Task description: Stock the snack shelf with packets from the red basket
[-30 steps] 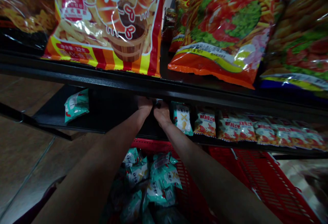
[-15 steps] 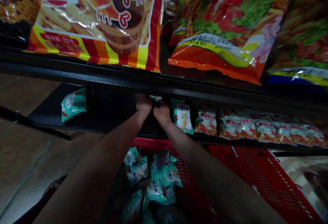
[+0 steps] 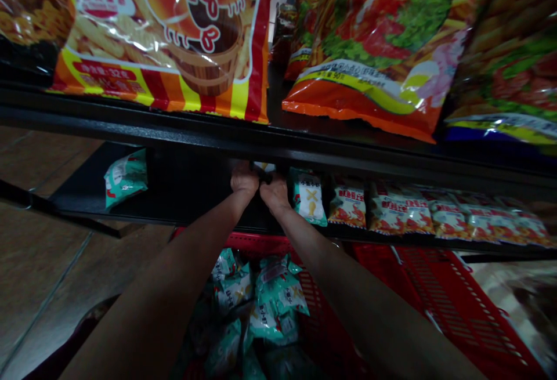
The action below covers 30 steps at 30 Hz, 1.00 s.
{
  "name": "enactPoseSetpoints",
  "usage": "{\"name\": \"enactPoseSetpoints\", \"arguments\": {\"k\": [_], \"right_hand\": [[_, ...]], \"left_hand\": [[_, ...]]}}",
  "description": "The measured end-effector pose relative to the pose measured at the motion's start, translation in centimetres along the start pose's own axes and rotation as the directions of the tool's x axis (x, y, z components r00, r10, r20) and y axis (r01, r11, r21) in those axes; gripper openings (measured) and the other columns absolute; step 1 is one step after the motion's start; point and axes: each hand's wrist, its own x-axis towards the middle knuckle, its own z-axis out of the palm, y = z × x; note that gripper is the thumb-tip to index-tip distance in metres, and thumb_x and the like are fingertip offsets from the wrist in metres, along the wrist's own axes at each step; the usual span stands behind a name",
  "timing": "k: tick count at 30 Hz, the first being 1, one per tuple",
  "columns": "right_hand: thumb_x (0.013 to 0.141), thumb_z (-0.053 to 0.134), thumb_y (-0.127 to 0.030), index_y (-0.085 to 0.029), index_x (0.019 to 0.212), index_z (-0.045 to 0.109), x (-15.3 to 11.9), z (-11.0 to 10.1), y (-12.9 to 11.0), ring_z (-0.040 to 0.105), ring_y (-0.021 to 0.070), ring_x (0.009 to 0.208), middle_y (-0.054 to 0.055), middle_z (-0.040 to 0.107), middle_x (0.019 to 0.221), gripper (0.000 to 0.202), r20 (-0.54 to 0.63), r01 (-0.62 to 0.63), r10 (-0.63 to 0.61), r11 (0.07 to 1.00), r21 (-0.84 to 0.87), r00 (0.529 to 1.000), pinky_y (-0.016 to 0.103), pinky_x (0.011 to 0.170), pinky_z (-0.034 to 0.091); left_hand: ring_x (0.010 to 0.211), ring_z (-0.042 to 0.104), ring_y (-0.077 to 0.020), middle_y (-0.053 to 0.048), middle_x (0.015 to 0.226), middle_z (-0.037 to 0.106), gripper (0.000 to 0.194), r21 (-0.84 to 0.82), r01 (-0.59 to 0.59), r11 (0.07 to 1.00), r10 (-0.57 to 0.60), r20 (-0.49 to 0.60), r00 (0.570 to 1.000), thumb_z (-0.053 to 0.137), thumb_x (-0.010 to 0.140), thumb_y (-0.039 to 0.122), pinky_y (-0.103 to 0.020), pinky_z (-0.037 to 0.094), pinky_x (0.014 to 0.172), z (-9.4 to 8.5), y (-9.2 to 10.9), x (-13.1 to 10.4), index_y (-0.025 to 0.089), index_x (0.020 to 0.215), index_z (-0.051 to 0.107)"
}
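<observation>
My left hand (image 3: 243, 177) and my right hand (image 3: 274, 192) are close together on the lower shelf, under the edge of the upper one. Between them shows part of a small packet (image 3: 265, 166) with a white face. Both hands are closed at its sides, fingers curled around it; the rest of it is hidden. Just right of my right hand stands a teal and white snack packet (image 3: 310, 195). Another teal packet (image 3: 126, 178) sits alone at the shelf's left end. Below my forearms, a red basket (image 3: 261, 242) holds several teal packets (image 3: 278, 290).
Large snack bags (image 3: 167, 38) line the upper shelf (image 3: 174, 126), close above my hands. Several red and white packets (image 3: 348, 206) continue rightward along the lower shelf (image 3: 187, 194). Another red basket (image 3: 456, 299) is at lower right. Tiled floor (image 3: 39, 287) shows at left.
The view has shifted very slightly. My hands remain at the same place on the shelf, with the packet between them.
</observation>
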Motion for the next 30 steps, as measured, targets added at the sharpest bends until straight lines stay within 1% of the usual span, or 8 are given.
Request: {"name": "enactPoseSetpoints", "arguments": {"k": [3, 6, 11, 16, 19, 22, 25, 30], "right_hand": [[0.069, 0.047, -0.01, -0.013, 0.091, 0.063, -0.1, -0.3, -0.1, 0.058, 0.0261, 0.1, 0.013, 0.063, 0.1, 0.027, 0.035, 0.009, -0.008, 0.999, -0.035, 0.999, 0.037, 0.093, 0.044], [0.071, 0.047, -0.009, -0.011, 0.095, 0.062, -0.4, -0.5, -0.5, 0.057, 0.0265, 0.104, 0.016, 0.062, 0.105, 0.029, 0.055, 0.001, 0.003, 0.997, -0.073, 0.998, 0.036, 0.095, 0.042], [0.073, 0.047, -0.01, -0.007, 0.101, 0.062, -1.1, -0.7, -1.1, 0.057, 0.028, 0.106, 0.019, 0.059, 0.111, 0.033, 0.072, -0.008, 0.014, 0.996, -0.087, 0.997, 0.036, 0.097, 0.041], [0.072, 0.047, -0.011, -0.007, 0.1, 0.063, -1.4, -0.8, -1.3, 0.056, 0.029, 0.107, 0.019, 0.059, 0.11, 0.032, 0.079, -0.019, 0.025, 0.997, -0.078, 0.997, 0.038, 0.097, 0.041], [0.071, 0.048, -0.01, -0.008, 0.099, 0.063, -1.5, -0.8, -1.2, 0.057, 0.0289, 0.107, 0.019, 0.059, 0.11, 0.032, 0.074, -0.031, 0.036, 0.998, -0.061, 0.997, 0.038, 0.097, 0.042], [0.07, 0.048, -0.008, -0.009, 0.097, 0.064, -1.6, -0.7, -1.1, 0.057, 0.0294, 0.107, 0.018, 0.06, 0.109, 0.032, 0.062, -0.028, 0.031, 0.998, -0.057, 0.998, 0.04, 0.098, 0.042], [0.071, 0.047, -0.009, -0.008, 0.097, 0.064, -1.7, -0.7, -1.2, 0.056, 0.03, 0.109, 0.019, 0.059, 0.11, 0.031, 0.06, -0.029, 0.033, 0.997, -0.077, 0.998, 0.041, 0.099, 0.041], [0.072, 0.048, -0.01, -0.006, 0.1, 0.064, -2.1, -1.0, -1.6, 0.055, 0.0304, 0.111, 0.021, 0.057, 0.113, 0.033, 0.063, -0.023, 0.028, 0.996, -0.082, 0.998, 0.04, 0.101, 0.039]], "left_hand": [[0.107, 0.059, -0.0244, -0.013, 0.11, 0.066, 0.034, 0.062, 0.006, 0.998, -0.006, 0.0, 1.0, 0.05, 0.081, 0.021, -0.031, 0.045, 0.088, -0.1, 0.1, -0.2, 0.018, 0.113, 0.063], [0.108, 0.059, -0.0235, -0.012, 0.11, 0.066, 0.033, 0.08, 0.008, 0.997, -0.007, -0.006, 1.0, 0.05, 0.081, 0.022, -0.03, 0.045, 0.089, -0.2, 0.1, -0.2, 0.018, 0.111, 0.064], [0.108, 0.059, -0.0236, -0.012, 0.112, 0.065, 0.028, 0.061, -0.004, 0.998, 0.004, 0.007, 1.0, 0.051, 0.083, 0.024, -0.03, 0.044, 0.089, -0.3, -0.1, 0.1, 0.018, 0.106, 0.066], [0.107, 0.059, -0.0247, -0.013, 0.111, 0.066, 0.033, 0.008, -0.024, 1.0, 0.024, 0.022, 0.999, 0.051, 0.082, 0.021, -0.032, 0.043, 0.09, -0.7, -0.2, 0.1, 0.017, 0.112, 0.063], [0.108, 0.059, -0.0249, -0.014, 0.112, 0.066, 0.034, -0.01, -0.051, 0.999, 0.052, 0.033, 0.998, 0.049, 0.082, 0.017, -0.033, 0.042, 0.092, -0.8, -0.4, 0.0, 0.017, 0.112, 0.063], [0.11, 0.058, -0.0245, -0.013, 0.114, 0.065, 0.031, -0.026, -0.067, 0.997, 0.068, 0.027, 0.997, 0.049, 0.081, 0.014, -0.033, 0.041, 0.094, -0.9, -0.5, -0.2, 0.018, 0.107, 0.065], [0.111, 0.058, -0.0237, -0.012, 0.11, 0.067, 0.028, -0.037, -0.085, 0.996, 0.086, 0.009, 0.996, 0.05, 0.081, 0.013, -0.033, 0.041, 0.096, -1.0, -0.5, -0.5, 0.019, 0.103, 0.067], [0.11, 0.058, -0.0224, -0.011, 0.11, 0.067, 0.031, -0.022, -0.081, 0.997, 0.08, -0.016, 0.997, 0.052, 0.08, 0.014, -0.032, 0.041, 0.096, -1.2, -0.5, -0.7, 0.018, 0.108, 0.066]]}}
